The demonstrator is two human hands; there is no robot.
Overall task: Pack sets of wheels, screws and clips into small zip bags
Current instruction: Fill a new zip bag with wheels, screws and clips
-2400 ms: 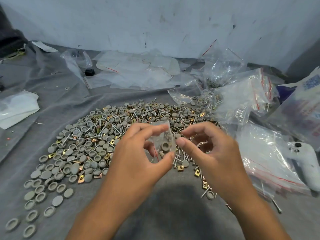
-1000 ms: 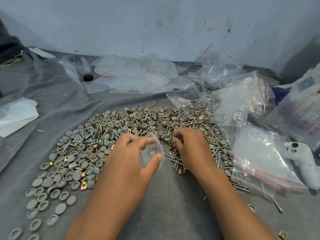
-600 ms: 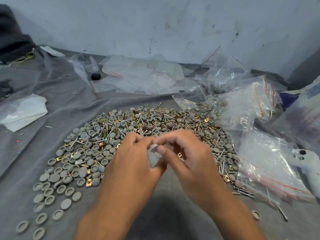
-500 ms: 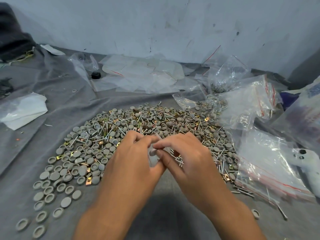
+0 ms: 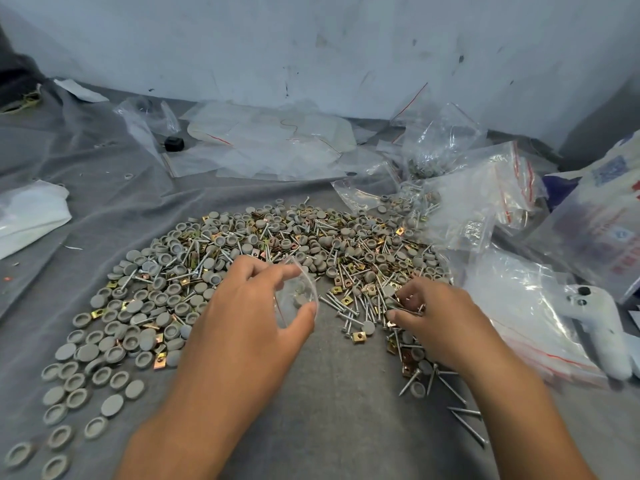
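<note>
A small clear zip bag (image 5: 297, 296) is held by the left hand (image 5: 242, 317), pinched between the thumb below and the fingers above, so that its mouth is kept open toward the right. Inside the bag a few grey wheels (image 5: 300, 299) can be seen. The bag is held just above the grey cloth (image 5: 332, 410), at the near edge of a wide heap of parts (image 5: 277, 251), in which grey wheels, silver screws and brass-coloured clips are mixed together. The right hand (image 5: 436, 323) is placed on the right part of this heap, with its fingers curled down among the screws (image 5: 349, 311) and clips (image 5: 358, 337); some small parts seem to be pinched between the thumb and the fingertips, but which ones exactly cannot be told. The two hands are apart from each other. More loose wheels are spread on the cloth at the left. Several larger clear bags with red zip lines (image 5: 485, 202) are lying at the right, and a white controller (image 5: 595, 327) is seen beside them. Flat empty bags (image 5: 263, 147) are lying near the wall.
</note>
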